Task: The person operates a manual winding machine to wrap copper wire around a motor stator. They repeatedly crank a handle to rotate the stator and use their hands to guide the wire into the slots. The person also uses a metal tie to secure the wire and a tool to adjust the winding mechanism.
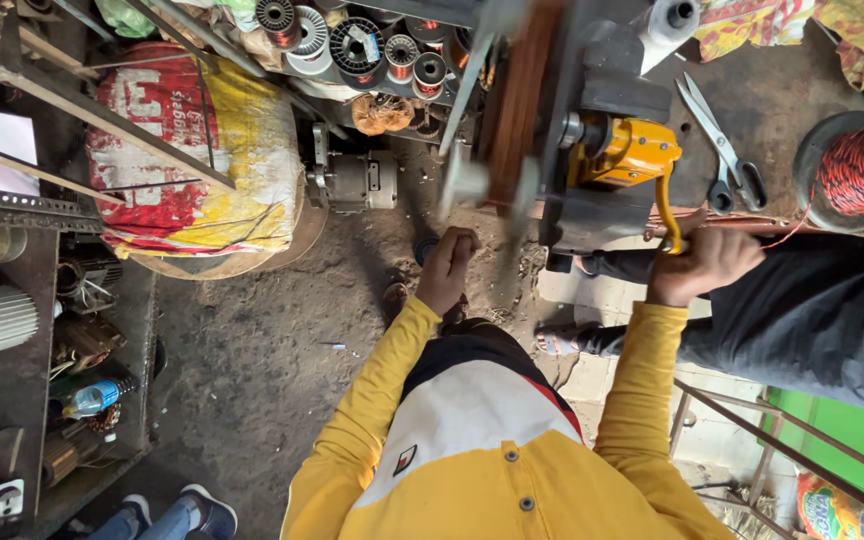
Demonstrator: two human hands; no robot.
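**Hands at a hand-cranked winding machine, seen from above**

Person in a yellow long-sleeved shirt, viewed from their own head camera, reaches both arms forward to a winding machine [592,190] on a workbench edge. Right hand [704,262] is closed in a fist around the yellow crank handle [664,210], which hangs down from the machine's yellow gearbox, directly ahead of that arm. Left hand [448,268] sits lower and to the left, fingers curled shut near the blurred, spinning coil of copper wire [514,110]; whether it pinches a wire strand is unclear. The coil's flat face runs away from the viewer, between the two hands. Scissors [722,145] and a red wire spool [860,168] lie on the bench to the right. Another person's dark-trousered leg [812,310] crosses below the right hand.
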